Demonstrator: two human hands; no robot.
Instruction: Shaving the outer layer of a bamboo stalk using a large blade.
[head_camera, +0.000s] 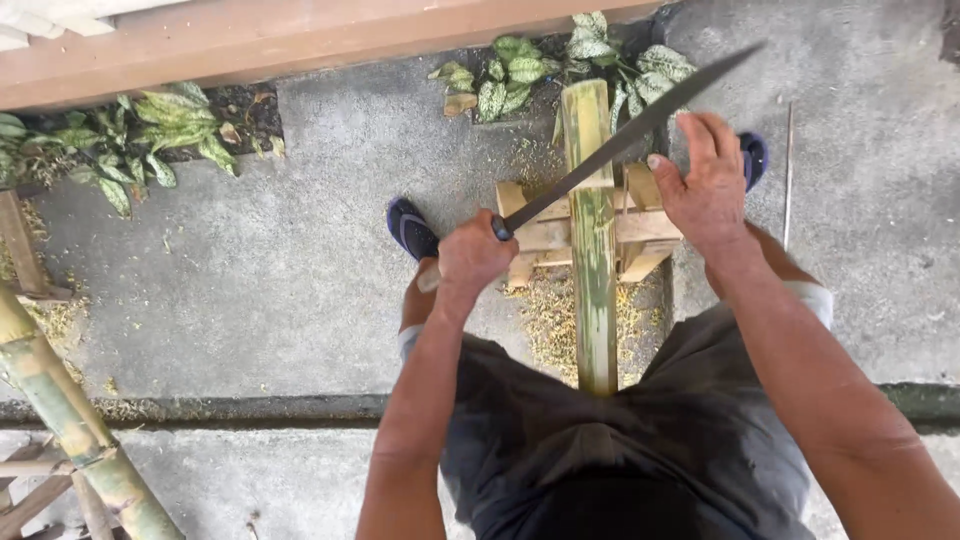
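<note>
A long dark knife (640, 125) slants from lower left to upper right, and its blade lies across a green split bamboo piece (592, 260). My left hand (470, 255) is closed around the knife's handle. My right hand (705, 190) is open with the fingers spread, just right of the bamboo and close under the blade's back; I cannot tell if it touches the blade. The bamboo rests lengthwise on a small wooden stand (640, 235) between my legs, with its near end at my dark shorts.
Pale shavings (545, 320) lie on the concrete under the stand. My feet wear blue sandals (410, 228). Leafy plants (160, 125) grow along a wooden beam (300, 40). A thick bamboo pole (60, 400) leans at lower left. A thin stick (788, 170) lies at right.
</note>
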